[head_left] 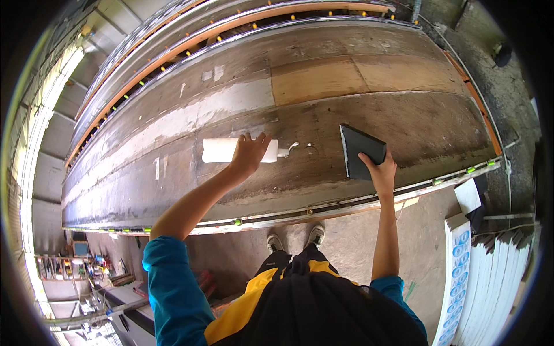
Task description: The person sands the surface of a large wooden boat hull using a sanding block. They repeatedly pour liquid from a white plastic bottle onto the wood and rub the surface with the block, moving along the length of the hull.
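My left hand [248, 154] is closed over a white bottle [218, 150] that lies on its side, level with the worktable. The bottle's narrow nozzle points right, and a small white smear of paste or glue [295, 145] shows just beyond its tip. To the right, my right hand [381, 174] grips a dark grey flat panel [359, 151] by its right side, thumb on top and fingers behind. A white line runs along the panel's left edge; whether it is glue or the bare edge I cannot tell. The panel is tilted above the table.
The long, stained worktable [404, 124] spans the view, with lighter board patches [314, 81]. Rails with orange strips and yellow knobs [219, 38] run behind it. White sheets [490, 288] stand stacked at lower right. Shelves with tools [63, 268] are at lower left.
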The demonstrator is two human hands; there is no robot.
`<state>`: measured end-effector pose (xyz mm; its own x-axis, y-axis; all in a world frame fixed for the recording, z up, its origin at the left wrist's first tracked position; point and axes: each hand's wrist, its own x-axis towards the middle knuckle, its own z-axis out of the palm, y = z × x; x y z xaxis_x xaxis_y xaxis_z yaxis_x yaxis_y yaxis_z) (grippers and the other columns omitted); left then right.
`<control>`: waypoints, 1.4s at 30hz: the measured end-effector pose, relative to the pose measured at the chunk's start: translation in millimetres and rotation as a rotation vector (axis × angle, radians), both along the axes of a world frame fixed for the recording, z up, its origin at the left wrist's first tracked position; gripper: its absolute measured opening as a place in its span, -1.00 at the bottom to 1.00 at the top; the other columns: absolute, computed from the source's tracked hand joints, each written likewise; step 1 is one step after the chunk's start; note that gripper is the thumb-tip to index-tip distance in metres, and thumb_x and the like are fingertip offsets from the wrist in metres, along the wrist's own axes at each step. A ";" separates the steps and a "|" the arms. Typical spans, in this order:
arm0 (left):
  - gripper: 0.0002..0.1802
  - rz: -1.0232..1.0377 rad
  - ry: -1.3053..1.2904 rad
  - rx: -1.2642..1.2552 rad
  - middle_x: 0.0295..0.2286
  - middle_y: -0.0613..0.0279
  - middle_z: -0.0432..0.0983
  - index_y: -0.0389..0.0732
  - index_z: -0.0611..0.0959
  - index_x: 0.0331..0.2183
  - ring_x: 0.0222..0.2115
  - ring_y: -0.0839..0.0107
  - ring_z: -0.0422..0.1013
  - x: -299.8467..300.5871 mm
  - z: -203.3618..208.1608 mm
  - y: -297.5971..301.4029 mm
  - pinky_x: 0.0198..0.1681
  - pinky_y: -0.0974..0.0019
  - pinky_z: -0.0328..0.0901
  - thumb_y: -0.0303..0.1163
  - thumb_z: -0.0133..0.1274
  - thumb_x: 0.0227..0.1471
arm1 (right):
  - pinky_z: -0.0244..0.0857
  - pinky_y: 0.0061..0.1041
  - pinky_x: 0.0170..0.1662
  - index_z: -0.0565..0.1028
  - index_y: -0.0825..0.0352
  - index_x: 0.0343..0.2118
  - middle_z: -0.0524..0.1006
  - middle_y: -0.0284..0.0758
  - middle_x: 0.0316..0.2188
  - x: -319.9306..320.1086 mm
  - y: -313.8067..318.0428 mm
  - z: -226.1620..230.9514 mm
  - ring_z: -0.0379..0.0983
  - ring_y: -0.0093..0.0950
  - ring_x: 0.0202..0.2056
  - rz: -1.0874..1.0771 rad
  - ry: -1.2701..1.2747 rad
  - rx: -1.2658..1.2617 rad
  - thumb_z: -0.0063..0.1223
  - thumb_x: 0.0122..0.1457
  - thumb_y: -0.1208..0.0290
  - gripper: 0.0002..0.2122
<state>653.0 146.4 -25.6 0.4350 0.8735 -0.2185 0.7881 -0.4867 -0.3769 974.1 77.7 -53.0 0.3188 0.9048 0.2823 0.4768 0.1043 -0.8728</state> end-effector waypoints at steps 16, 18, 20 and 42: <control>-0.25 0.346 -0.834 0.066 -0.32 -0.02 0.45 -0.19 0.30 -0.14 -0.34 0.12 0.45 -112.5 5.6 -60.4 -0.29 0.17 0.38 -0.13 0.28 -0.36 | 0.31 -0.24 -0.33 0.27 0.37 -0.13 0.49 -0.10 -0.46 -148.5 13.8 -8.5 0.44 -0.10 -0.37 0.398 -0.689 -0.200 0.09 -0.02 0.39 -0.61; -0.20 0.418 -0.957 0.157 -0.37 -0.14 0.46 -0.22 0.28 -0.13 -0.39 0.09 0.47 -131.4 12.4 -67.2 -0.36 0.21 0.39 -0.10 0.30 -0.37 | 0.34 -0.28 -0.41 0.28 0.33 -0.19 0.49 -0.15 -0.47 -171.1 9.8 -11.6 0.47 -0.18 -0.39 0.340 -0.763 -0.307 0.06 -0.03 0.40 -0.67; -0.21 0.493 -1.127 0.238 -0.37 -0.12 0.46 -0.24 0.28 -0.13 -0.38 0.07 0.46 -160.1 7.4 -74.0 -0.34 0.18 0.38 -0.12 0.30 -0.37 | 0.36 -0.30 -0.45 0.29 0.31 -0.23 0.49 -0.17 -0.47 -195.1 3.6 -16.1 0.48 -0.24 -0.41 0.248 -0.823 -0.352 0.04 -0.02 0.42 -0.72; -0.30 0.408 -1.577 0.306 -0.36 0.01 0.44 -0.30 0.32 -0.18 -0.34 0.15 0.42 -321.8 -8.2 -86.9 -0.29 0.25 0.29 -0.30 0.34 -0.35 | 0.32 -0.25 -0.46 0.36 0.20 -0.21 0.44 -0.25 -0.64 -312.8 -27.5 -48.2 0.42 -0.29 -0.54 0.072 -0.966 -0.142 0.12 -0.13 0.48 -0.66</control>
<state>331.2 59.6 -33.8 -0.2061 0.9031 0.3768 0.5119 -0.2286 0.8281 661.3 50.1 -101.2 -0.0495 0.9587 0.2799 0.9895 0.0852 -0.1171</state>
